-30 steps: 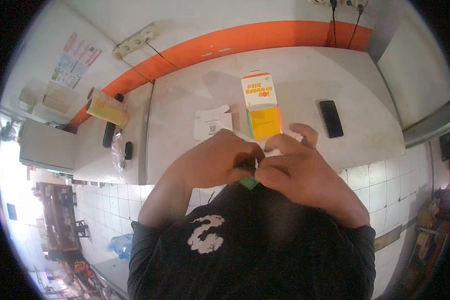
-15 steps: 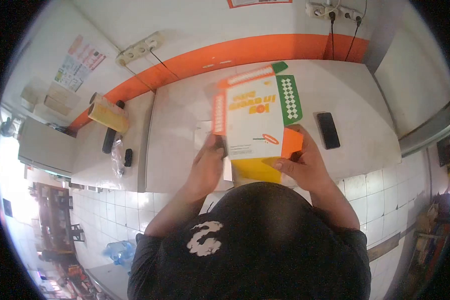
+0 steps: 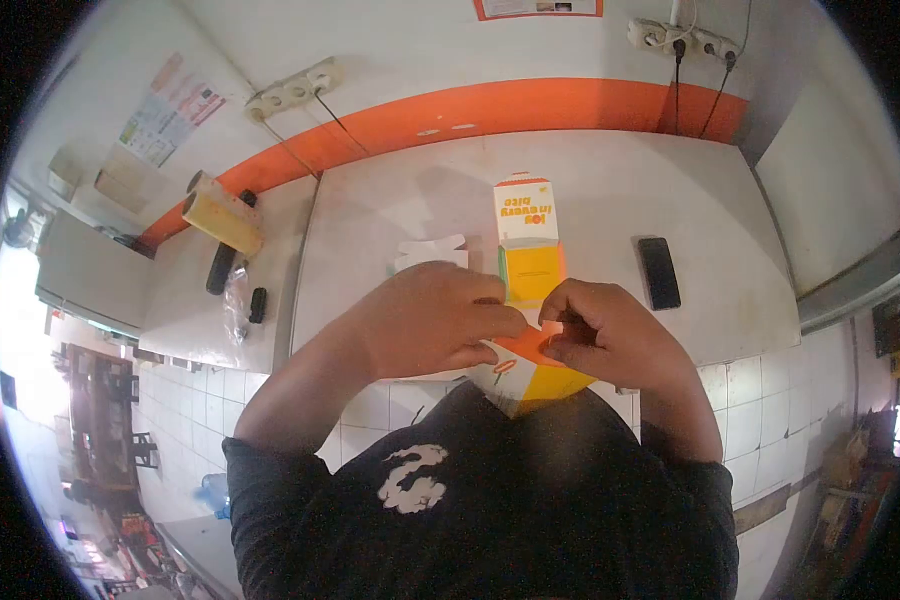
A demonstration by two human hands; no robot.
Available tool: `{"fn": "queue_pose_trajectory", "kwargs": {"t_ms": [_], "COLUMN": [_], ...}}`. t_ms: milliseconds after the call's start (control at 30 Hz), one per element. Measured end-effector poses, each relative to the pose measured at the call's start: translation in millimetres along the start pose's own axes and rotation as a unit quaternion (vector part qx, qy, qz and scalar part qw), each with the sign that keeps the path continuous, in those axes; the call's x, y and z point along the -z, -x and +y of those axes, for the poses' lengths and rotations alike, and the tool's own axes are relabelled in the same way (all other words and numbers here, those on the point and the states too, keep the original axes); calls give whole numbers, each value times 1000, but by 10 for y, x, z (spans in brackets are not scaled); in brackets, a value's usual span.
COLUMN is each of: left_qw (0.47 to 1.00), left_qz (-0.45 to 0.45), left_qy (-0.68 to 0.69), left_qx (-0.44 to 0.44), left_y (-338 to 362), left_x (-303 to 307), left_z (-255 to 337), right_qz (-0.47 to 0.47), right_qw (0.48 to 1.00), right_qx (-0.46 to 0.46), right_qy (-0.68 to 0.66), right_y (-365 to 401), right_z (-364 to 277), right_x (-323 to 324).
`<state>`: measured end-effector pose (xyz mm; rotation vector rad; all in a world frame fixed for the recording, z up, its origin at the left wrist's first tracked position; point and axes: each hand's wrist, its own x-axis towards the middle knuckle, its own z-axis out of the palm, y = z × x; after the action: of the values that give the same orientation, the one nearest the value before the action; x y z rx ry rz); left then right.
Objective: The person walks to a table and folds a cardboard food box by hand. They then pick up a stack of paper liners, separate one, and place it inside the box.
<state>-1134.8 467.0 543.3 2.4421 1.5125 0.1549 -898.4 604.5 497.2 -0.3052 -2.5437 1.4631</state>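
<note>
The printed cardboard box (image 3: 531,210), white, yellow and orange, is partly folded up. Its lid panel stretches away over the table, and its near end sits at the table's front edge by my body. My left hand (image 3: 430,318) reaches across from the left, its fingers bent onto the box's near side. On the right, my right hand (image 3: 620,335) pinches the orange end flap (image 3: 523,345) between thumb and fingers. Part of the box's side walls is hidden by both hands. Just beyond my left hand lies a white cardboard piece (image 3: 432,247).
A black phone (image 3: 658,272) lies right of the box on the white table (image 3: 370,190). On the side table at left are yellow rolls (image 3: 225,222), a crumpled plastic bag (image 3: 235,305) and a small black object (image 3: 258,305). Power strips (image 3: 290,88) hang on the wall.
The flat, opened box has been turned and its sides folded upward, with its near end closer to my body. Both hands moved inward, from the box's edges to its near end.
</note>
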Motion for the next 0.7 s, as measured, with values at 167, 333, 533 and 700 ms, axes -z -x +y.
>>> {"fn": "queue_pose_trajectory", "kwargs": {"t_ms": [167, 333, 533, 700], "left_qw": [1000, 1000, 999, 998], "left_qz": [-24, -14, 10, 57], "left_qy": [5, 2, 13, -8], "left_qx": [14, -6, -35, -33], "left_y": [22, 45, -40, -71], "left_x": [-25, -80, 40, 55], "left_z": [-14, -70, 80, 217], "right_qz": [65, 110, 146, 134], "right_qw": [997, 992, 967, 973], "right_qx": [37, 64, 203, 188], "right_qy": [-35, 19, 48, 23], "right_y": [95, 109, 10, 12], "right_z": [58, 47, 105, 98], "right_x": [-97, -127, -212, -235]}}
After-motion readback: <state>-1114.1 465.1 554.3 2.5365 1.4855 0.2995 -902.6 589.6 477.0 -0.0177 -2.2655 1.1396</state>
